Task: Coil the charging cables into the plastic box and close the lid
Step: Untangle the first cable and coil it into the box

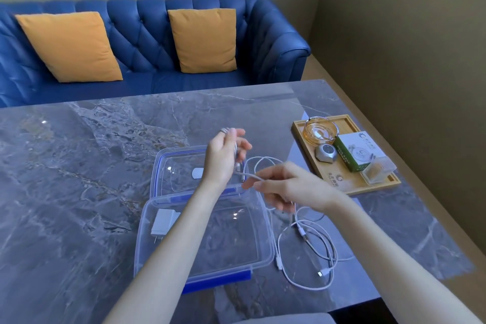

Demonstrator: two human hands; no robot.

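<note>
We wind a cable (259, 163) over the open box (205, 239).

Our left hand (223, 158) clutches the finished loops; our right hand (284, 189) pinches the strand feeding them. More cables (310, 247) lie tangled just right of the box, and the slack could snag there and drag them. A charger (164, 223) sits inside, the lid (181, 168) behind, a tray (349, 184) nearby.
</note>
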